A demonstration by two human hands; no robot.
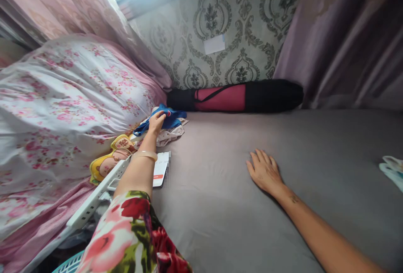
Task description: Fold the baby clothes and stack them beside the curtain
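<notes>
My left hand [157, 121] reaches out to a crumpled blue garment [173, 117] with a small red and white mark. Its fingers are closed on the cloth. Under the blue garment lies a pale spotted cloth [172, 136]. My right hand [264, 171] rests flat on the grey bed sheet [214, 189], fingers spread and holding nothing. Beneath my left forearm, partly hidden, a phone [161, 169] with a lit screen lies on the sheet.
A black and dark pink long bag [220, 98] lies along the patterned wall. At left are a floral cover [72, 84], a yellow cartoon cushion [108, 164] and a white power strip [88, 206]. A whitish-green item [392, 172] sits at the right edge.
</notes>
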